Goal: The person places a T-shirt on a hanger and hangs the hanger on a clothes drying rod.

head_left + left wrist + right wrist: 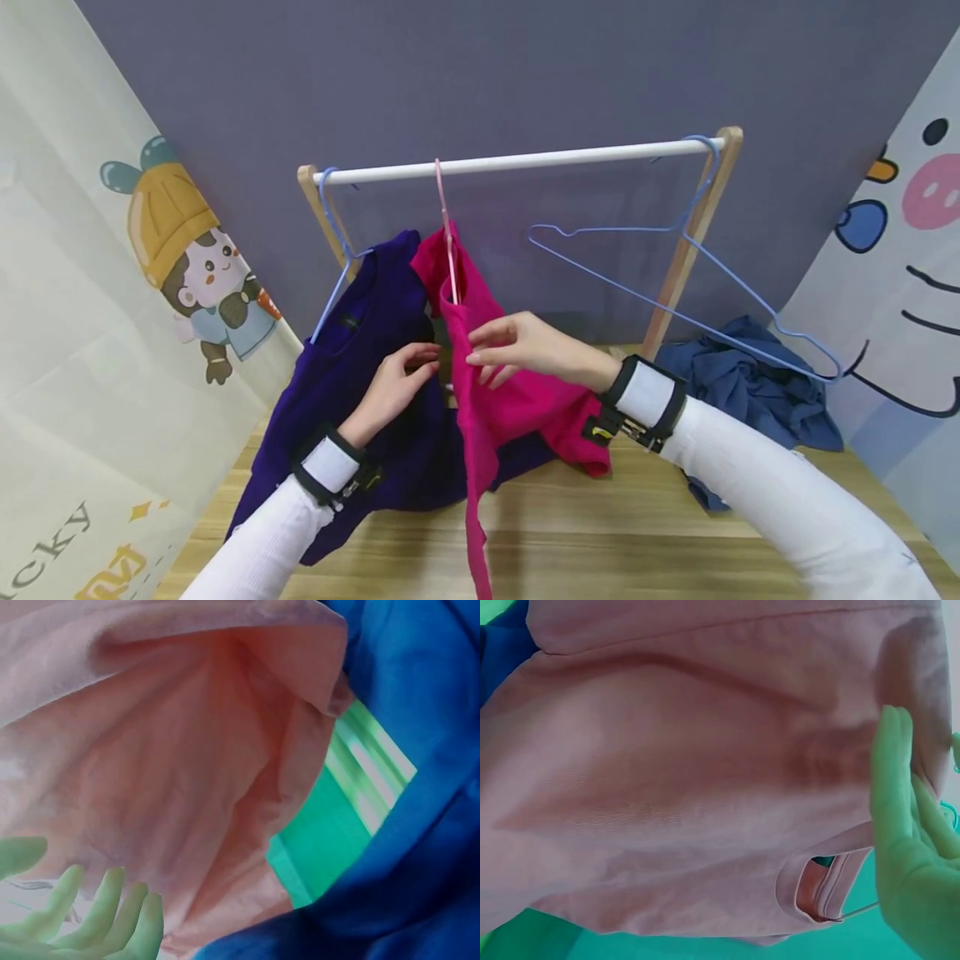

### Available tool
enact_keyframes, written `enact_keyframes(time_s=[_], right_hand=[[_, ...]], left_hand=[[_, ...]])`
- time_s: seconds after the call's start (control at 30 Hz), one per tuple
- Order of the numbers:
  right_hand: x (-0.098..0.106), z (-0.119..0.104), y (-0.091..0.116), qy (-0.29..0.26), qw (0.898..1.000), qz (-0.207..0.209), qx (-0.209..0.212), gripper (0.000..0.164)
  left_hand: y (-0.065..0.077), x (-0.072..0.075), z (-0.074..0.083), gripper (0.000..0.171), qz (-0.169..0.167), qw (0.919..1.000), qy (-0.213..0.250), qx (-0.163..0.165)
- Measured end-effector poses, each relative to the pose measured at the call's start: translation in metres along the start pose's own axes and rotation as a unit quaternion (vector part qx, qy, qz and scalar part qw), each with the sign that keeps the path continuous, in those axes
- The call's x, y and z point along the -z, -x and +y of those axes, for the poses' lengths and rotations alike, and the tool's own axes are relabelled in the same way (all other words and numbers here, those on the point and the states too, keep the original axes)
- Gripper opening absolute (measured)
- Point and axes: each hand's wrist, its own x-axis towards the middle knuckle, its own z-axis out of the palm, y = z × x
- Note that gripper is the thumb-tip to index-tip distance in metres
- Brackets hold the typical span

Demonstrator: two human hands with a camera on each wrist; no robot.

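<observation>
A bright pink short-sleeved shirt [517, 408] hangs from a pink hanger [442, 190] on the rack, its front edge turned toward me. My right hand [536, 346] is at the right side of the shirt near the neckline, fingers extended beside the cloth. In the right wrist view these fingers [891, 780] lie straight along the fabric. On the shirt's other side is my left hand [397, 383], its fingers loosely bent and holding nothing. Behind that hand hangs a dark navy shirt [322, 442] on a blue hanger [327, 225].
The white rod [555, 158] of a wooden-legged rack spans the back. A bare blue hanger [637, 293] hangs at its right end, angled toward me. Crumpled blue-grey cloth [750, 392] lies on the wooden table [600, 533] at right. Printed curtains [75, 317] flank both sides.
</observation>
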Motion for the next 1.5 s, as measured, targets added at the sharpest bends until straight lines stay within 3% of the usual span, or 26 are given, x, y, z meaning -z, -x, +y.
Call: enact_keyframes(time_s=[0.37, 0.67, 0.93, 1.17, 1.33, 1.5], right_hand=[[0.004, 0.01, 0.021, 0.019, 1.0, -0.012, 0.016, 0.028], [0.015, 0.027, 0.037, 0.025, 0.999, -0.009, 0.018, 0.028], [0.029, 0.049, 0.054, 0.029, 0.999, 0.001, -0.013, 0.029], [0.052, 0.079, 0.078, 0.057, 0.997, 0.01, -0.052, 0.032], [0.07, 0.098, 0.101, 0.083, 0.993, 0.029, -0.077, 0.036], [0.086, 0.118, 0.125, 0.11, 0.99, 0.033, -0.08, 0.035]], left_hand=[[0.003, -0.013, 0.017, 0.026, 0.029, 0.9976, 0.059, -0.021], [0.004, -0.019, 0.041, 0.028, 0.097, 0.9883, 0.117, -0.015], [0.004, -0.021, 0.067, 0.028, 0.137, 0.9756, 0.169, -0.033], [0.003, -0.016, 0.091, 0.023, 0.161, 0.9699, 0.168, -0.073], [0.0, -0.012, 0.111, 0.021, 0.153, 0.9691, 0.165, -0.101], [-0.002, -0.01, 0.14, 0.021, 0.113, 0.9743, 0.146, -0.129]])
